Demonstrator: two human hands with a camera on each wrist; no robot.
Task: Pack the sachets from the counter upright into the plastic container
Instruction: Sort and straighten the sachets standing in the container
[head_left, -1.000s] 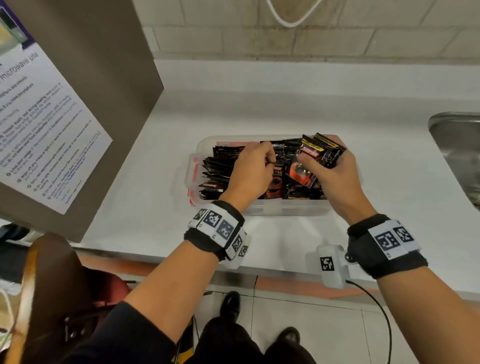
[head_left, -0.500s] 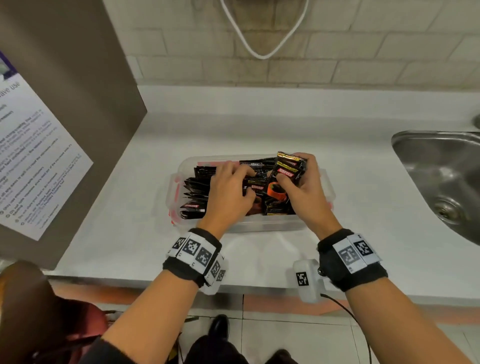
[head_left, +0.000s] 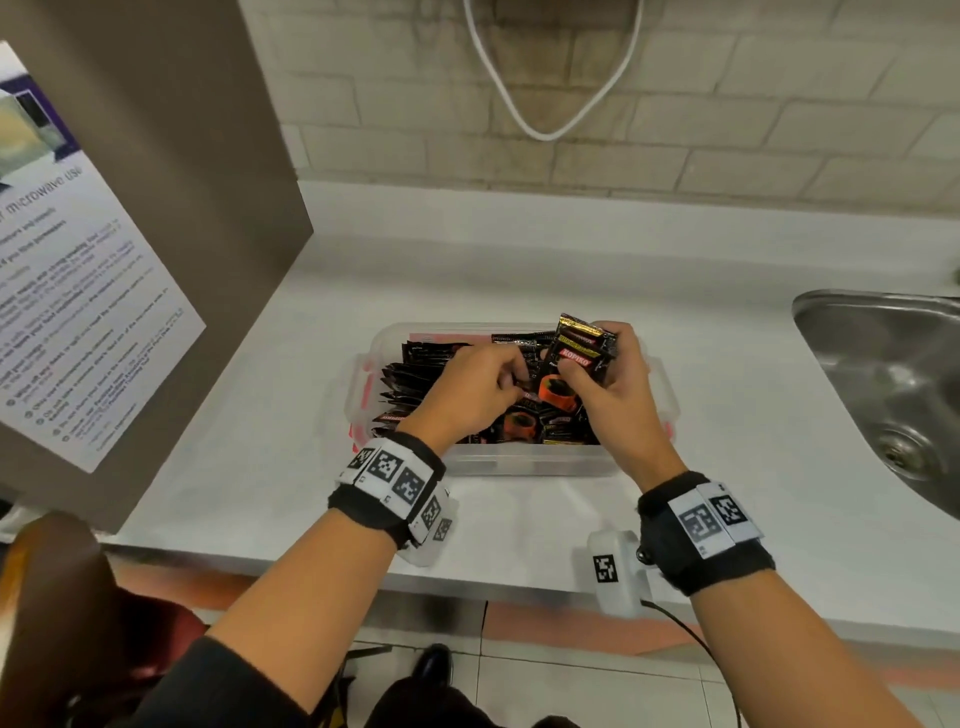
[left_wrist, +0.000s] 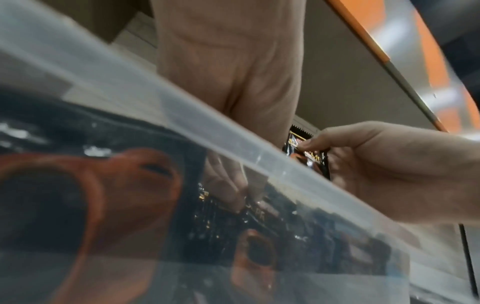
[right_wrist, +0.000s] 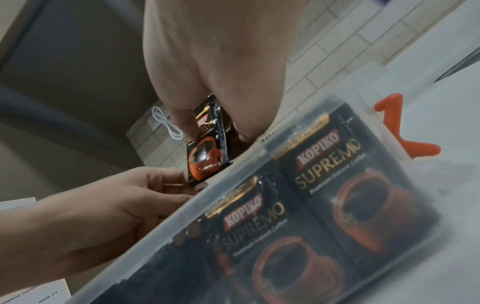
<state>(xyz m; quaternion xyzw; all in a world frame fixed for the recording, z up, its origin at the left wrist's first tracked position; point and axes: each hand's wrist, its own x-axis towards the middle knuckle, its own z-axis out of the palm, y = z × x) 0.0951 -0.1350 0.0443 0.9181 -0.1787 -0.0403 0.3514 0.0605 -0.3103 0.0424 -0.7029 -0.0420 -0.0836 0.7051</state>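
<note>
On the white surface (head_left: 519, 291), left to right: a plastic container (head_left: 358, 410) with red clips, already dense with black sachets (head_left: 410, 374), most standing on edge in rows at its left end. Over the middle, left hand (head_left: 467, 395) dipped inside, fingers curled down among the packed sachets; whether pinching one or merely parting a gap, cannot tell, the fingertips being hidden. Just beside it, right hand (head_left: 613, 395) closed round a small stack of sachets (head_left: 576, 353), thumb across the front one, held above the container's right half and not yet let go. Below that stack, a few sachets lying loosely or slanting near the front wall, not clearly upright. From the right wrist view, two sachets pressed flat-faced against the clear wall (right_wrist: 324, 185), standing tall. Further right, a steel sink (head_left: 893, 384), well apart from the work.

By judgement: nearly done. No loose sachets visible anywhere on the surface, so the held stack looks like the last. Left to do: open a slot, slide the stack in on edge, straighten the slanting ones near the front.
</note>
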